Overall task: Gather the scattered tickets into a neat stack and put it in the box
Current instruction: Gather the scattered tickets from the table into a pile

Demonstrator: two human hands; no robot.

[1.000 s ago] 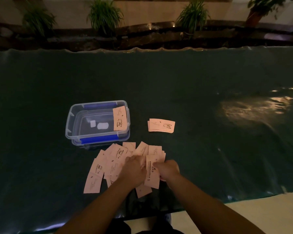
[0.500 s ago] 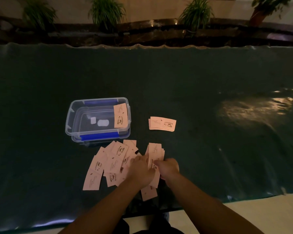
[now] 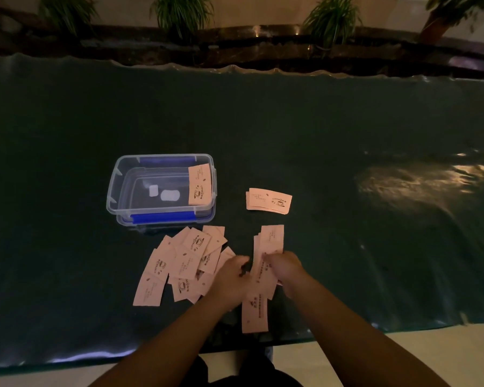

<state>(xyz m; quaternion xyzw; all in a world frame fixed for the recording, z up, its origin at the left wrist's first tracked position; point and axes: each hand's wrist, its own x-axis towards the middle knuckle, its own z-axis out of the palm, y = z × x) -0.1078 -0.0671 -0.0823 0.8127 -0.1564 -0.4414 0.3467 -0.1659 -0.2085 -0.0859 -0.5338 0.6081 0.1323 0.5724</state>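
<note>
Dim green table covering (image 3: 319, 129) is being worked over: gathering is underway, a partial stack (image 3: 268, 247) being pinched by the right hand (image 3: 284, 268), the left hand (image 3: 232, 275) curled over loose tickets (image 3: 179, 263); squaring and collecting remain before the box (image 3: 162, 188).

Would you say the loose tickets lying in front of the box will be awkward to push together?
Probably. The loose tickets look thin and flat, so they likely slide over each other and skew. Lying flush on the dark table cover, their edges may be hard to lift. They seem very light.
</note>
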